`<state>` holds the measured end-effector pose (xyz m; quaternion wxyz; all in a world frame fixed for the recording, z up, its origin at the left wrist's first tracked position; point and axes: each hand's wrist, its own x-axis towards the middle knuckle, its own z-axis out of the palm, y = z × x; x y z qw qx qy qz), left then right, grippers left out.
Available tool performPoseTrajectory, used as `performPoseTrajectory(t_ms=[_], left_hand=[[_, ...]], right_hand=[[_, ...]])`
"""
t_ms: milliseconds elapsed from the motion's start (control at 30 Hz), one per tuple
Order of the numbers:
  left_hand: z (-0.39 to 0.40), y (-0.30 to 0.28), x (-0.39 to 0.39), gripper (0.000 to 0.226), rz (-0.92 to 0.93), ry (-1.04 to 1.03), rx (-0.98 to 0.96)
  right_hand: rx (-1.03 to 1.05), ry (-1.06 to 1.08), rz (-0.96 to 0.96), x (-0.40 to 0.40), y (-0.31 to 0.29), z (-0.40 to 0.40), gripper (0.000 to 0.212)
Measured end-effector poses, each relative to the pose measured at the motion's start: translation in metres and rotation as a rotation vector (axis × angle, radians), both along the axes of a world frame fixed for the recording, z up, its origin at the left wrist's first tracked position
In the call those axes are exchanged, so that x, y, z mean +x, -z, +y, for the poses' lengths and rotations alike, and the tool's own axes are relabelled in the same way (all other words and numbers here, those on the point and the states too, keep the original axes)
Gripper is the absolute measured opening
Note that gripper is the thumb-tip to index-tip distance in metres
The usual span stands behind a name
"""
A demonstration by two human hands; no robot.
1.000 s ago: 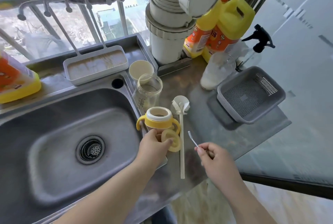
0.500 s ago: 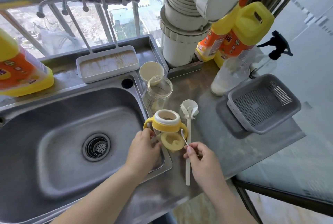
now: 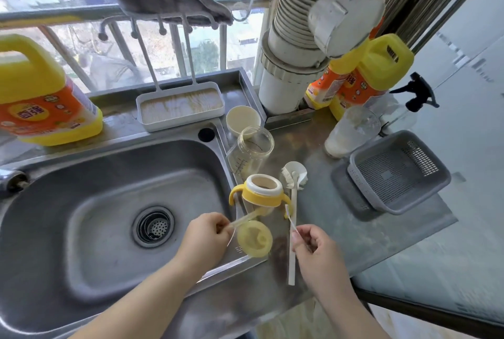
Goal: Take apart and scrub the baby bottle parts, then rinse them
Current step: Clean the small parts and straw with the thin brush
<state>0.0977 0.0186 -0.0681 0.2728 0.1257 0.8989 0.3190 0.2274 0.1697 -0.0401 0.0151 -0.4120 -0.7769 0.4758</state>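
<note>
A person stands at a steel sink (image 3: 81, 202). The left hand (image 3: 204, 240) has just lifted a pale straw tube (image 3: 245, 220), with its yellow disc (image 3: 255, 239), off the counter, fingers pinched round its end. The right hand (image 3: 313, 243) pinches a thin straw brush (image 3: 290, 220), now brought closer. The handled collar (image 3: 261, 191), glass bottle (image 3: 251, 153) and long brush (image 3: 293, 202) wait beside the basin. Scrubbing the straw looks next.
</note>
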Motion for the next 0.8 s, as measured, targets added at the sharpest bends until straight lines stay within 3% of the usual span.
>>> performPoseTrajectory(t_ms=[200,367,500,633,800], left_hand=[[-0.013,-0.01,-0.004,0.016,-0.057,-0.036,0.025],[-0.019,-0.004,0.001,0.023,-0.157,-0.064,0.055],[-0.027,-0.005,-0.003,0.019,-0.183,-0.107,0.104],[-0.047,-0.003,-0.016,0.022,-0.208,-0.158,0.164],[-0.056,-0.001,-0.025,0.018,-0.263,-0.079,0.225]], right_hand=[[0.099,-0.099,-0.064,-0.019,-0.006,-0.021,0.014],[0.201,-0.135,-0.321,-0.04,0.013,-0.037,0.044],[0.216,-0.13,-0.28,-0.041,0.017,-0.033,0.016],[0.248,-0.082,-0.154,-0.034,0.016,-0.016,0.021],[0.206,-0.102,-0.162,-0.032,0.021,-0.006,0.015]])
